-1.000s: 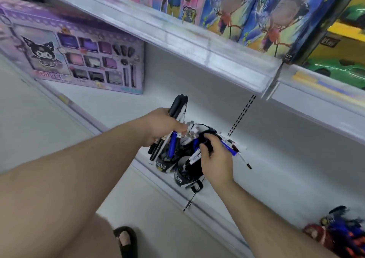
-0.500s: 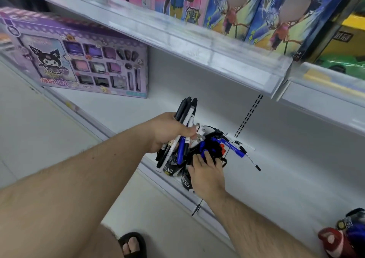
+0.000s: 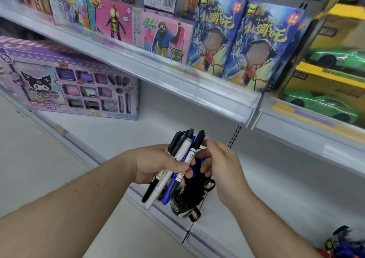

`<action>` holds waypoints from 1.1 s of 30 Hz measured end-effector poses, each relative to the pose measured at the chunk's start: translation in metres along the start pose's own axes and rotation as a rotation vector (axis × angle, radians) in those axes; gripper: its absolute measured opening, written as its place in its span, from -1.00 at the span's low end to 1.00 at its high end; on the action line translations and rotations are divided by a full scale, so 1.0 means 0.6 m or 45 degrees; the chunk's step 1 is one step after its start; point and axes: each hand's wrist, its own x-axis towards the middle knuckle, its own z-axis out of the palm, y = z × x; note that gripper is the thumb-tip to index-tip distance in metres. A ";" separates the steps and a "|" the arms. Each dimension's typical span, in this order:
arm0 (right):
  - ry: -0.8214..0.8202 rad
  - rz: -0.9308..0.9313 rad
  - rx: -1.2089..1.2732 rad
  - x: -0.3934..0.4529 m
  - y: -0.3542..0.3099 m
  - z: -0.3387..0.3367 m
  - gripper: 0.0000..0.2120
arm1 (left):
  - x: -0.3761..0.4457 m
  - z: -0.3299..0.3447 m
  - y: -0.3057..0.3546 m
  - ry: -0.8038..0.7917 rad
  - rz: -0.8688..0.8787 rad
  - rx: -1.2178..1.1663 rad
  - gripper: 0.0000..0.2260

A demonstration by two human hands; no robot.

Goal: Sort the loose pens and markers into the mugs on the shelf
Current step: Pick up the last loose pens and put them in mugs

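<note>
My left hand (image 3: 158, 164) grips a bundle of pens and markers (image 3: 178, 159), black, white and blue, held upright over the shelf's front edge. My right hand (image 3: 221, 168) is up against the bundle's right side. Its blurred fingers curl round the rightmost black-capped marker (image 3: 194, 149). Just below both hands a black mug (image 3: 178, 208) stands on the white shelf (image 3: 266, 188), its handle facing the front; what it holds is hidden by my hands. A thin pen (image 3: 187, 233) lies over the shelf's front rail.
A purple boxed play set (image 3: 69, 87) stands at the shelf's back left. The upper shelf's rail (image 3: 177, 76) overhangs, loaded with toy boxes and green car boxes (image 3: 325, 76). A dark blue and red toy (image 3: 341, 242) lies at the bottom right.
My right hand has lifted off the mug and come up to the bundle in my left hand. The view has tilted upward, so more of the upper shelf shows.
</note>
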 end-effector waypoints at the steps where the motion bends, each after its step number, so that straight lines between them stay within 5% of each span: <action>1: -0.016 -0.027 0.027 -0.011 -0.021 -0.005 -0.85 | 0.001 0.004 0.001 -0.035 -0.005 0.024 -0.86; 6: 0.019 -0.115 -0.116 -0.030 -0.042 -0.015 -0.82 | 0.007 0.024 0.000 -0.146 -0.046 0.085 -0.74; 12: 0.397 -0.056 0.262 -0.022 -0.055 -0.061 -0.77 | 0.003 0.033 -0.001 -0.010 -0.086 -0.016 -0.78; 20: -0.181 -0.013 -0.100 -0.048 -0.060 -0.059 -0.87 | -0.004 0.035 -0.001 -0.394 -0.045 -0.018 -0.62; 24: -0.258 -0.080 -0.218 -0.037 -0.057 -0.055 -0.89 | 0.003 0.041 -0.006 -0.405 -0.084 0.015 -0.60; 30: 0.044 0.020 0.100 -0.010 -0.038 -0.083 -0.88 | -0.001 0.028 -0.011 -0.307 -0.245 0.155 -0.46; 33: 0.215 0.016 0.250 0.003 -0.025 -0.107 -0.87 | -0.003 0.017 -0.017 -0.217 -0.320 0.219 -0.70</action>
